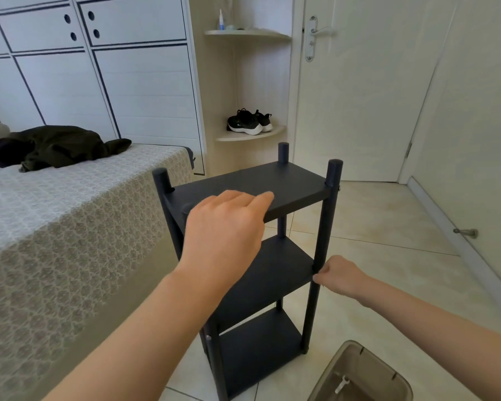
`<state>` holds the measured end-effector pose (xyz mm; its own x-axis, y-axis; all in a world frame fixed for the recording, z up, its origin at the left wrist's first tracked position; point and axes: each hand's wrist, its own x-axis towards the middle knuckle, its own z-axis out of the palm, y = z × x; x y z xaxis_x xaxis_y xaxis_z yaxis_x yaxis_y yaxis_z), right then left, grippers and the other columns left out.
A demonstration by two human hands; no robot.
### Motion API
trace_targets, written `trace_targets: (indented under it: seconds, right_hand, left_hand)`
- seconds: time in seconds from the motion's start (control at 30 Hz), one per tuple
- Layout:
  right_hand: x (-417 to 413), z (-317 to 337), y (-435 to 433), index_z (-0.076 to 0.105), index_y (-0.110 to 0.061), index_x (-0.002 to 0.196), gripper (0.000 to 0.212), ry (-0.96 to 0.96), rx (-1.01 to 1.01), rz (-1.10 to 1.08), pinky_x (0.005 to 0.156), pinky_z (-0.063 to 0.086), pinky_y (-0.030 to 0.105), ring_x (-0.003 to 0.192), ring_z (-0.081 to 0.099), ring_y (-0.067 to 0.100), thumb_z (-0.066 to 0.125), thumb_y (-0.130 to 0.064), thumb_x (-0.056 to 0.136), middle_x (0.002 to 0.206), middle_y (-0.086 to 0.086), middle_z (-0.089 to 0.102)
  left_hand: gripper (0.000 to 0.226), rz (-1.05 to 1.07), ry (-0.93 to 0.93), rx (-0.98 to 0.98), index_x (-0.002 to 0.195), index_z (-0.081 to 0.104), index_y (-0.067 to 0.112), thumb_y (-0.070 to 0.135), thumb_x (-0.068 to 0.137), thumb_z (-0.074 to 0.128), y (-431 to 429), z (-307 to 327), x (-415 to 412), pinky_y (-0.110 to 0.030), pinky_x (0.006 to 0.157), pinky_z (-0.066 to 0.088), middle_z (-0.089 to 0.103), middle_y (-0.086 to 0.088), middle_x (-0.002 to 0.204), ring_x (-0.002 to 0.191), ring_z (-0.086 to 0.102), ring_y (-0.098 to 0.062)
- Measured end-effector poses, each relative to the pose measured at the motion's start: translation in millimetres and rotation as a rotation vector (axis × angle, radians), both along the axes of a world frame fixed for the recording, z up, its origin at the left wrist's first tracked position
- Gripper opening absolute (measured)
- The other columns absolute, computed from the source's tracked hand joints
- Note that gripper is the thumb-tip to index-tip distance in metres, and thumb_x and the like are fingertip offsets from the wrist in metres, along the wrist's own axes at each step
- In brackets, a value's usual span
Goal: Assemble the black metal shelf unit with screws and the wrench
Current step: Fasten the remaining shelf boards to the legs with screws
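Now, hands [226, 227] [340, 275] on shelf unit [295, 180]

**A bedroom in a home**

A bed with a pale patterned cover [70, 227] stands on the left, and dark green clothes [58, 146] lie on it. Behind it is a big white cupboard with drawers [104, 70]. Black running shoes [248, 122] sit on a cream corner shelf [252, 136], beside a white door with a silver handle [359, 96]. The floor of pale tiles [373, 221] is shiny.
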<state>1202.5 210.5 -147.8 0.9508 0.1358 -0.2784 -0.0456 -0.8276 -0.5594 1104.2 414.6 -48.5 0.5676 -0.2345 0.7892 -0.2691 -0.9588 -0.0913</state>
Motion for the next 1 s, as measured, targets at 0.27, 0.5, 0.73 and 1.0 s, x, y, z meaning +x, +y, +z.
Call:
trace_targets:
  seconds: [0.27, 0.5, 0.73, 1.0]
  right_hand:
    - [-57, 27, 48, 0.062, -0.022, 0.126, 0.029, -0.030, 0.216, 0.330, 0.094, 0.042, 0.020, 0.114, 0.055, 0.006, 0.056, -0.028, 0.099, 0.124, -0.008, 0.061]
    - [-88, 46, 110, 0.047, -0.025, 0.139, 0.045, -0.096, 0.465, 0.424, 0.097, 0.043, 0.023, 0.122, 0.055, 0.010, 0.058, -0.033, 0.097, 0.133, -0.007, 0.057]
    - [-101, 47, 146, 0.044, -0.023, 0.134, 0.039, -0.151, 0.565, 0.386, 0.097, 0.044, 0.029, 0.124, 0.055, 0.018, 0.058, -0.028, 0.098, 0.132, -0.001, 0.057]
    - [-93, 47, 128, 0.038, -0.027, 0.139, 0.042, -0.140, 0.498, 0.459, 0.101, 0.041, 0.027, 0.129, 0.052, 0.016, 0.053, -0.024, 0.100, 0.137, -0.001, 0.057]
  left_hand:
    - [0.049, -0.053, 0.320, -0.694, 0.141, 0.053, 0.037, 0.018, 0.096, 0.061, 44, 19, -26, -0.020, 0.098, 0.048, 0.063, 0.026, 0.117, 0.108, 0.064, -0.003]
    - [0.051, -0.238, 0.539, -0.821, 0.141, 0.051, 0.034, 0.027, 0.093, 0.067, 71, 5, -28, -0.005, 0.083, 0.047, 0.068, 0.019, 0.119, 0.108, 0.054, 0.022]
    - [0.043, -0.125, 0.476, -0.753, 0.135, 0.056, 0.031, 0.034, 0.093, 0.065, 72, -3, -22, -0.006, 0.090, 0.041, 0.070, 0.022, 0.106, 0.103, 0.058, 0.016]
    - [0.042, -0.048, 0.405, -0.697, 0.127, 0.062, 0.030, 0.048, 0.090, 0.062, 53, -3, -21, -0.015, 0.081, 0.051, 0.070, 0.012, 0.104, 0.091, 0.066, -0.001]
